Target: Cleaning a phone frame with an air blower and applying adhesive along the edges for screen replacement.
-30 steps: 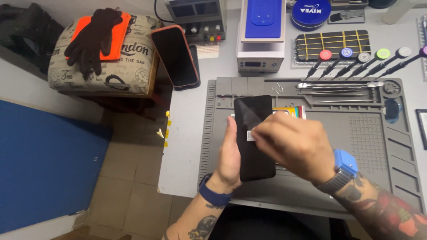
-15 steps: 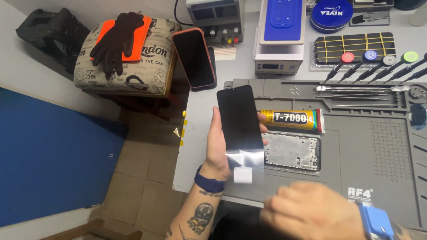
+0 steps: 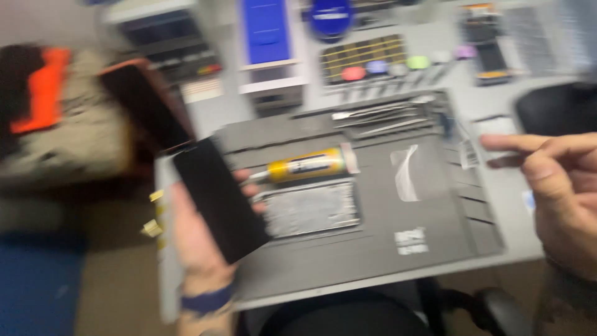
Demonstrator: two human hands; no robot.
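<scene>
Holding: left hand (image 3: 196, 239) grasps flat black phone screen panel (image 3: 219, 199) above grey work mat (image 3: 348, 249); right hand (image 3: 563, 186) loosely curled, empty, so seating the panel looks next.

Blurred view down onto a grey rubber work mat (image 3: 373, 249) on a pale bench. Left hand (image 3: 199, 239), near the mat's left edge, gripping a flat black rectangular phone screen panel (image 3: 221, 199), tilted, fingertips wrapped round its right edge. Right hand (image 3: 559, 186) raised at the far right, off the mat, index finger extended leftward, not visibly holding anything. Between the hands, on the mat: a yellow glue tube (image 3: 305, 166) lying sideways, just behind a silver opened phone frame (image 3: 311, 208); a scrap of clear film (image 3: 405, 171) to the right. Metal tweezers (image 3: 379, 115) along the mat's back. Blue box-shaped machine (image 3: 267, 37) behind.
</scene>
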